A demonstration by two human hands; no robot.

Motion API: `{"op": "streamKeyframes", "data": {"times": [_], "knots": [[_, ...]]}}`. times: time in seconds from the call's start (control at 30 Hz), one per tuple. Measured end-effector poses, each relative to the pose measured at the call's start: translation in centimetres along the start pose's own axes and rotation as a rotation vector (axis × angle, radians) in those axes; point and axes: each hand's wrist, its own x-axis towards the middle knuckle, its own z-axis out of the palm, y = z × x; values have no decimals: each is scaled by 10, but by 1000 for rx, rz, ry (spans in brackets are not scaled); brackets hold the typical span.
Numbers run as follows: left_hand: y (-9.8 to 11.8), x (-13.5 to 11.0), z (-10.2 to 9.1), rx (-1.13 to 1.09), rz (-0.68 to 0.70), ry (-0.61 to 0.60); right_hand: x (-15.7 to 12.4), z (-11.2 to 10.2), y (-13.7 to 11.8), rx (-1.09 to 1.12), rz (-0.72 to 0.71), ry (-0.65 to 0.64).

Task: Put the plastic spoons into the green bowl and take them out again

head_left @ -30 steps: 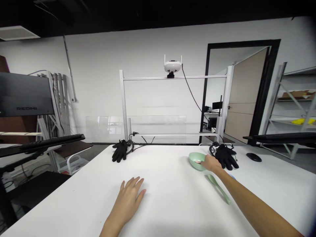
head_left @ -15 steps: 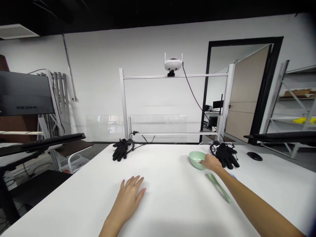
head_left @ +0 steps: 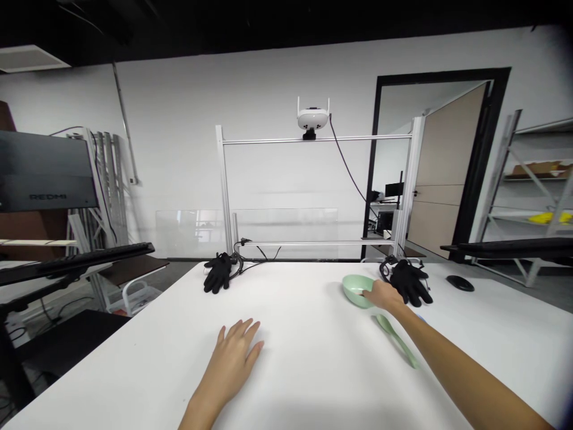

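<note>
At far left stood a dark monitor (head_left: 45, 173) with a matte casing and "REDMI" lettered on it, and below it a black keyboard (head_left: 76, 260) lay on a neighbouring desk. The white table (head_left: 134, 382) had a smooth, matte top. On it, the left hand (head_left: 230, 364) lay flat and open, its fingers spread and holding nothing. Farther along the table, near the far edge, lay a limp black glove (head_left: 218, 272) with its fingers splayed, just beside a tangle of thin black cable (head_left: 250, 252). Behind it rose a frame (head_left: 313, 138) of aluminium extrusion, with a white camera (head_left: 313, 117) with two short antennae on its top bar, and a clear glass panel (head_left: 192, 233) stood low behind the table.

To the right sat a glossy pale-green plastic bowl (head_left: 355, 289), round and shallow. The right hand (head_left: 380, 294) reached its rim, fingers curled against it; whether they gripped it, I could not tell. Just below lay a pale-green spoon (head_left: 396, 340), long and smooth, apart from the bowl, near the right forearm (head_left: 452, 370). A second black glove (head_left: 409, 282) lay just beyond the hand, touching a loop of cable. Farther right sat a black oval mouse (head_left: 459, 283), with a second keyboard (head_left: 505, 246) and metal shelving (head_left: 541, 197) past it.
</note>
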Motion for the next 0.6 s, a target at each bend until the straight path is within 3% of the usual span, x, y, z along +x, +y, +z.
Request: {"op": "streamKeyframes", "data": {"times": [0.17,0.37,0.6], "knots": [[-2,1,0,5,-2,19,-17,-19,6,-29,-39,1],[-3,3,0,8,-2,40,-68,-38,22,7,-185,201],[-2,4,0,2,0,34,-125,-24,47,59,-237,264]]}}
